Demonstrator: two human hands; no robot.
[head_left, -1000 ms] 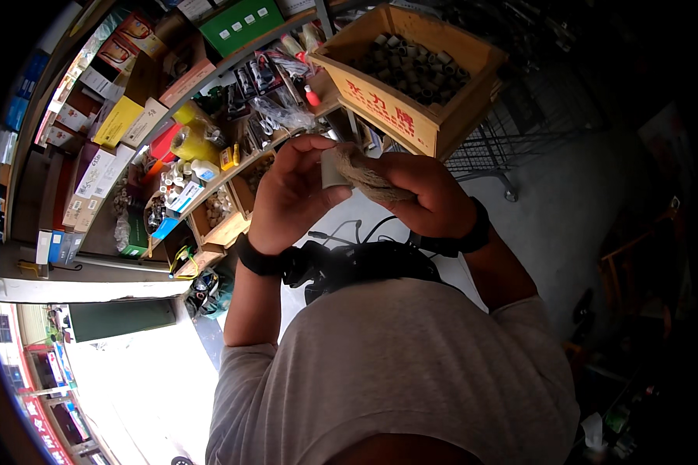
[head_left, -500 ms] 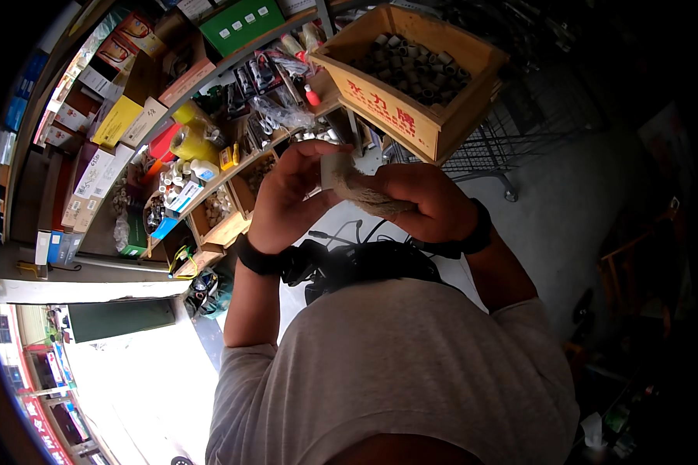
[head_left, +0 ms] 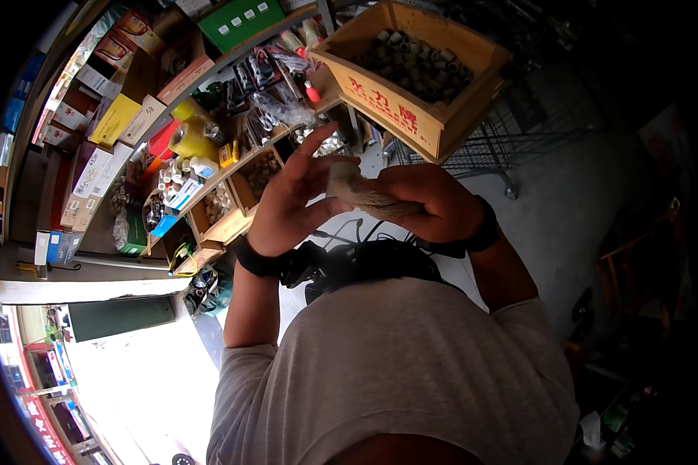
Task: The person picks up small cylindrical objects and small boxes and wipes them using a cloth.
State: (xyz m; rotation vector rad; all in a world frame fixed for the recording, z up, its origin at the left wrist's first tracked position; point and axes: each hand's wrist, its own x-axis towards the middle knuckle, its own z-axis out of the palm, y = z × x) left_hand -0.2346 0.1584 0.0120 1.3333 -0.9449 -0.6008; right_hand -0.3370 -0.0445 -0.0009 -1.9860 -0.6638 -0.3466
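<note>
Out in front of my chest, my left hand (head_left: 291,198) holds a short pale pipe fitting (head_left: 338,180) by its left side. The thumb lies below it and the index finger points up, away from it. My right hand (head_left: 434,200) is closed round a greyish-brown rag (head_left: 384,204), which presses on the fitting's right side. The fingers behind the fitting are partly hidden. Beyond my hands, a wooden crate (head_left: 380,111) contains many similar short fittings (head_left: 419,70).
The crate rests on a wire shopping cart (head_left: 520,124) at the far right. Shelves on the left carry cardboard boxes (head_left: 93,174), a green box (head_left: 240,22), yellow rolls (head_left: 190,139) and wooden bins of small parts (head_left: 217,205). Black cables (head_left: 357,230) show below my hands.
My left index finger has lifted and straightened upward off the fitting. The fitting has tipped and shifted slightly right and down, and the rag has moved a little right with my right hand.
</note>
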